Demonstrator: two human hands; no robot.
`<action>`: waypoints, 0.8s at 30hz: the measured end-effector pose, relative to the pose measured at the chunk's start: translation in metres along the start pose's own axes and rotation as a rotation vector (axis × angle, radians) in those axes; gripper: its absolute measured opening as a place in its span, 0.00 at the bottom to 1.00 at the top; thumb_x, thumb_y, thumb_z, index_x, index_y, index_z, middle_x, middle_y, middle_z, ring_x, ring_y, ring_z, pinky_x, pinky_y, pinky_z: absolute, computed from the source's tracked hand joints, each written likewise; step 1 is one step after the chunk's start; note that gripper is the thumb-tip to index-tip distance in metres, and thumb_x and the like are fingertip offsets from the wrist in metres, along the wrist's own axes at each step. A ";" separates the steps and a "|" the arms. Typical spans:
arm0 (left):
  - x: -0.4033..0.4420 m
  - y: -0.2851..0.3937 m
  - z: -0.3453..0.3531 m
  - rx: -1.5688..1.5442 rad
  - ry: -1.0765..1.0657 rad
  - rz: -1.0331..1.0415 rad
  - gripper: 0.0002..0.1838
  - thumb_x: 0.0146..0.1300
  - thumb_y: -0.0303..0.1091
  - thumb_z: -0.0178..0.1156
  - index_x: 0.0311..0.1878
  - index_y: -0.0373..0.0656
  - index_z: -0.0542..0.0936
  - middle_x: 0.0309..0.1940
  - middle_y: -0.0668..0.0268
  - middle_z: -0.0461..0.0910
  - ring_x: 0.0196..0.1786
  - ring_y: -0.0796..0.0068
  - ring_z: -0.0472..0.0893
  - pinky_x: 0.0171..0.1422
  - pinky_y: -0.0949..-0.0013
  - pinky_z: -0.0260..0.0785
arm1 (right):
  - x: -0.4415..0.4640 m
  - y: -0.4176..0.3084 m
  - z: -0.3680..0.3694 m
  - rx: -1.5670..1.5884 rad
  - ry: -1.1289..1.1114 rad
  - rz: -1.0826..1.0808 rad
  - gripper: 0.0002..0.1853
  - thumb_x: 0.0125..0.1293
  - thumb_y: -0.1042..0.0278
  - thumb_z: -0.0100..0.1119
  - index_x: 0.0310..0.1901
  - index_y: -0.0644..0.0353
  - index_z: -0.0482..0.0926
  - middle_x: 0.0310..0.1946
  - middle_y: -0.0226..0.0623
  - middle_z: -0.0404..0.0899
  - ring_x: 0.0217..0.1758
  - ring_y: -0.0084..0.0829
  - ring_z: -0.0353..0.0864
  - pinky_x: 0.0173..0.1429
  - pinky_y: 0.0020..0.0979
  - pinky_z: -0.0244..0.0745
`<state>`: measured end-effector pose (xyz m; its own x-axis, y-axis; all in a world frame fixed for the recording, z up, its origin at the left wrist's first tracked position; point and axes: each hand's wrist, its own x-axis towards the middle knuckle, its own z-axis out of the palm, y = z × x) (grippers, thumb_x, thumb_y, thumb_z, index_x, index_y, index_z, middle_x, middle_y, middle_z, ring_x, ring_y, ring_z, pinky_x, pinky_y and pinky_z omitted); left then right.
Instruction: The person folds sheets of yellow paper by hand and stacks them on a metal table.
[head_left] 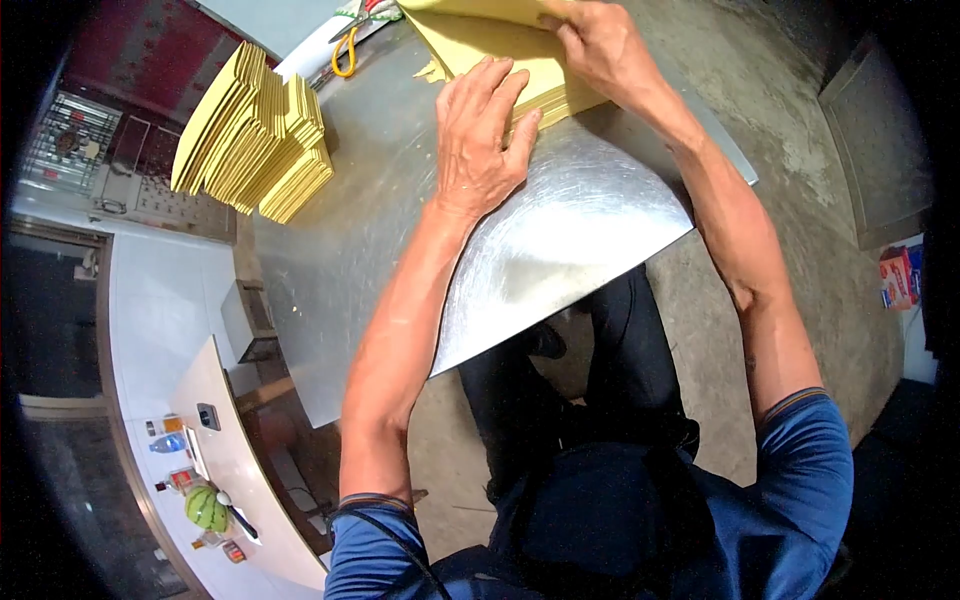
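Observation:
A stack of yellow sheets [565, 97] lies at the far edge of the metal table [560, 230]. My left hand [487, 130] rests on the near left part of this stack, fingers spread and bent a little, thumb over the edge. Above the stack's right part, my right hand [605, 50] pinches the edge of a raised yellow sheet [480, 12] between thumb and fingers. Small torn yellow bits [432, 71] lie left of the stack. Folded yellow bundles [250, 140] stand piled at the table's left side.
Scissors with an orange handle [344, 55] lie at the back left of the table. On the lower left, a second table [270, 490] bears a watermelon [206, 509], bottles and small items. A red box [900, 278] is at the far right.

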<state>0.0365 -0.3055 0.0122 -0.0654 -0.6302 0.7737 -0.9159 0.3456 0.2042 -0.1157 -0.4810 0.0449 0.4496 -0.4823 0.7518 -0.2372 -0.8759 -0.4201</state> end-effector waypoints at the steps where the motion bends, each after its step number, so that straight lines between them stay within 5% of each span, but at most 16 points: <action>1: -0.001 -0.002 0.001 0.017 -0.015 0.007 0.21 0.72 0.30 0.69 0.67 0.41 0.85 0.70 0.53 0.84 0.76 0.51 0.78 0.83 0.48 0.63 | 0.004 0.010 0.006 0.012 0.124 0.032 0.17 0.73 0.71 0.61 0.60 0.57 0.90 0.43 0.55 0.91 0.47 0.56 0.92 0.56 0.50 0.87; 3: -0.003 -0.005 0.002 0.032 -0.041 0.006 0.23 0.73 0.29 0.68 0.70 0.42 0.84 0.72 0.53 0.82 0.80 0.52 0.76 0.85 0.47 0.61 | 0.011 0.018 0.003 0.069 0.278 0.264 0.19 0.72 0.74 0.57 0.60 0.57 0.88 0.44 0.55 0.91 0.46 0.56 0.92 0.54 0.47 0.86; 4: -0.003 -0.005 0.002 0.024 -0.045 0.003 0.23 0.73 0.29 0.68 0.70 0.42 0.84 0.72 0.53 0.82 0.80 0.52 0.76 0.85 0.47 0.61 | 0.012 -0.002 -0.027 0.132 0.126 0.552 0.17 0.72 0.65 0.74 0.55 0.67 0.85 0.47 0.48 0.89 0.50 0.37 0.86 0.61 0.36 0.82; 5: -0.004 -0.004 0.001 0.020 -0.048 -0.001 0.23 0.73 0.29 0.68 0.70 0.42 0.84 0.73 0.54 0.82 0.80 0.52 0.76 0.85 0.47 0.61 | 0.012 -0.015 -0.034 0.272 0.218 0.542 0.19 0.71 0.65 0.75 0.57 0.68 0.86 0.52 0.48 0.89 0.53 0.37 0.87 0.63 0.36 0.82; 9: -0.003 -0.004 -0.002 0.004 -0.060 -0.008 0.23 0.73 0.29 0.68 0.70 0.41 0.84 0.72 0.55 0.82 0.80 0.52 0.76 0.86 0.47 0.61 | 0.011 0.005 -0.009 0.196 0.416 -0.058 0.22 0.70 0.80 0.53 0.62 0.58 0.86 0.45 0.55 0.91 0.46 0.56 0.92 0.51 0.45 0.86; 10: -0.004 -0.007 0.000 -0.027 -0.053 -0.017 0.23 0.73 0.29 0.67 0.71 0.41 0.84 0.72 0.54 0.83 0.79 0.51 0.76 0.85 0.48 0.62 | 0.009 -0.001 -0.007 0.076 0.219 -0.027 0.27 0.66 0.84 0.51 0.64 0.58 0.84 0.47 0.54 0.91 0.46 0.54 0.92 0.50 0.43 0.87; 13: -0.002 -0.003 -0.011 -0.194 -0.067 -0.130 0.22 0.78 0.31 0.63 0.71 0.36 0.82 0.71 0.52 0.83 0.77 0.50 0.78 0.82 0.52 0.67 | -0.007 -0.025 -0.009 0.197 0.114 -0.233 0.26 0.63 0.84 0.58 0.61 0.56 0.88 0.46 0.50 0.92 0.44 0.47 0.94 0.49 0.40 0.88; 16: -0.010 0.009 -0.018 -0.797 0.187 -0.699 0.22 0.85 0.39 0.57 0.73 0.36 0.81 0.73 0.55 0.82 0.75 0.61 0.79 0.80 0.53 0.70 | -0.011 -0.030 -0.001 0.252 0.011 -0.406 0.18 0.62 0.78 0.72 0.54 0.55 0.91 0.43 0.41 0.94 0.42 0.40 0.94 0.48 0.39 0.89; 17: -0.015 0.017 -0.026 -1.010 0.316 -0.786 0.24 0.87 0.43 0.54 0.76 0.39 0.77 0.75 0.54 0.80 0.77 0.60 0.79 0.80 0.46 0.72 | -0.012 -0.031 -0.001 0.269 -0.043 -0.422 0.16 0.62 0.77 0.72 0.52 0.55 0.91 0.41 0.39 0.93 0.41 0.40 0.94 0.46 0.38 0.89; 18: -0.032 0.005 -0.035 -1.277 0.305 -0.808 0.29 0.88 0.51 0.52 0.79 0.40 0.72 0.77 0.51 0.76 0.80 0.51 0.76 0.80 0.36 0.72 | -0.014 -0.039 -0.004 0.288 -0.096 -0.433 0.14 0.62 0.76 0.73 0.50 0.55 0.90 0.39 0.38 0.93 0.40 0.40 0.93 0.45 0.38 0.88; 20: -0.047 0.030 -0.074 -1.493 0.372 -0.997 0.34 0.87 0.56 0.52 0.82 0.40 0.65 0.79 0.44 0.72 0.80 0.40 0.74 0.79 0.31 0.72 | -0.019 -0.051 -0.007 0.229 -0.181 -0.531 0.14 0.60 0.78 0.75 0.48 0.60 0.90 0.35 0.39 0.89 0.37 0.40 0.90 0.42 0.40 0.85; 24: -0.089 0.071 -0.124 -1.147 0.414 -1.156 0.43 0.85 0.53 0.58 0.89 0.45 0.50 0.82 0.37 0.63 0.79 0.35 0.74 0.76 0.34 0.77 | -0.032 -0.085 -0.005 0.232 -0.226 -0.707 0.15 0.56 0.71 0.78 0.45 0.59 0.86 0.32 0.36 0.84 0.37 0.40 0.88 0.39 0.42 0.83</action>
<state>0.0261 -0.1381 0.0320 0.6615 -0.7494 -0.0279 0.3491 0.2747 0.8959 -0.1142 -0.3916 0.0592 0.5974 0.2261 0.7694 0.3463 -0.9381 0.0068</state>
